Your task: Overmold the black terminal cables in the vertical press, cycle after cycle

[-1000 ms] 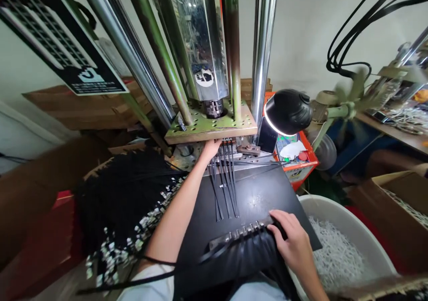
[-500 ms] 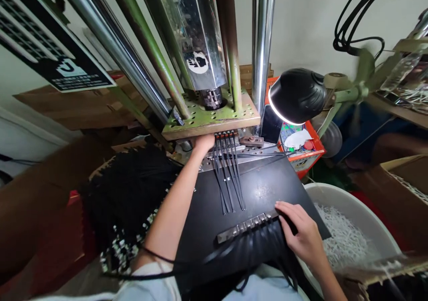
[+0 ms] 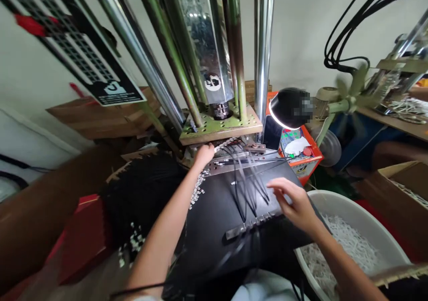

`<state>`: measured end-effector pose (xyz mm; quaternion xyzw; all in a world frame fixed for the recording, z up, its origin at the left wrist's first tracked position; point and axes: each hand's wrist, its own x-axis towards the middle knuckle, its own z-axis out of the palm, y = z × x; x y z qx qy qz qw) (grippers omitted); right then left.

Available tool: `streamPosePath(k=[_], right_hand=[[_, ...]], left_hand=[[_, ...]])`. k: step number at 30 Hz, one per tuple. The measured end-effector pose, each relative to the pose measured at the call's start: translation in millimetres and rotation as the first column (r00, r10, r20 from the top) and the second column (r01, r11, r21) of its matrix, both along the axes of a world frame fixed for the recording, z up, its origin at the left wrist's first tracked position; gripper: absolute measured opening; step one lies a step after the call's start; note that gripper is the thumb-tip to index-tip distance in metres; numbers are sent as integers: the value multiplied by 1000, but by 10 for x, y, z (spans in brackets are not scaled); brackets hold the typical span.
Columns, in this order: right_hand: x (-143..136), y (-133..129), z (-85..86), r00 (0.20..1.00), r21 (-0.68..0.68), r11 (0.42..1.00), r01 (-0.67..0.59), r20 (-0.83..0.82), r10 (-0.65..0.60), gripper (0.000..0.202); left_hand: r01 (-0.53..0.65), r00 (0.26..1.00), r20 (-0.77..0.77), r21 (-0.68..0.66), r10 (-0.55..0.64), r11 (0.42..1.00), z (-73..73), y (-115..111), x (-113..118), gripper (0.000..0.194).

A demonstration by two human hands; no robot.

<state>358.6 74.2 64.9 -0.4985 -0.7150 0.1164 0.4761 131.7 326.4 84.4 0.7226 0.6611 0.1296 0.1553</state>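
Note:
Just below the press plate, my left hand is closed at the left end of a pale strip from which several black cables trail over the black table. The cables look blurred. My right hand hovers over the table's right side, fingers apart, with nothing seen in it. A metal holder bar lies near the table's front, left of and below my right hand. Small white connectors lie beside my left forearm.
A lit black lamp stands right of the press, above an orange bin. A white tub of white scraps is at the right. A dark cable pile is at the left, near a red box. A fan stands behind.
My right hand has lifted off the holder bar. The cables under the press have shifted and blurred with the strip at my left hand. The view has also shifted.

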Motion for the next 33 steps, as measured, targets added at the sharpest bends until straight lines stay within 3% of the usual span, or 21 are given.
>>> streamPosePath(k=[2,4,5,7,9,11,16,18,24,27,29,31,33], right_hand=[[-149,457,208,964,3,996,-86,251,83,28],[-281,953,315,886,-123,989,86,464,-19,65],[-322,1179,336,842,-195,968,158,539,-29,71],[-342,1526,342,797,-283,940,191,604,20,53],[-311,1704,328,776,-318,938,136,623,99,28],[-295,1737,306,750,-317,943,99,647,139,20],[-493,1658,251,734,-297,954,51,658,165,37],[-570,1656,268,721,-325,943,67,670,179,34],[-359,1404,623,641,-251,949,190,764,73,30],[-173,1257,723,616,-211,959,191,786,51,29],[-118,1250,620,606,-228,958,176,791,77,24],[-129,1280,404,603,-264,954,143,787,128,28],[-169,1275,158,610,-280,954,110,776,158,60]], left_hand=[[24,995,99,-47,-19,999,-69,-335,-26,32],[52,983,177,-46,-43,998,-125,-685,-39,37],[54,977,207,-21,-48,998,-141,-848,-50,41],[21,970,241,56,-34,998,-151,-1122,-107,44],[-33,968,251,131,-1,991,-146,-1319,-210,39],[-70,967,254,181,22,981,-147,-1444,-333,33],[-93,972,233,229,38,969,-184,-1566,-476,28],[-102,975,218,231,51,968,-190,-1592,-458,27],[-218,976,27,223,217,950,-171,-1620,-457,29],[-281,960,65,199,273,939,-177,-1573,-521,29],[-288,956,110,199,271,937,-186,-1551,-549,28],[-258,964,131,221,233,941,-190,-1563,-544,27],[-163,976,183,255,118,953,-183,-1615,-507,28]])
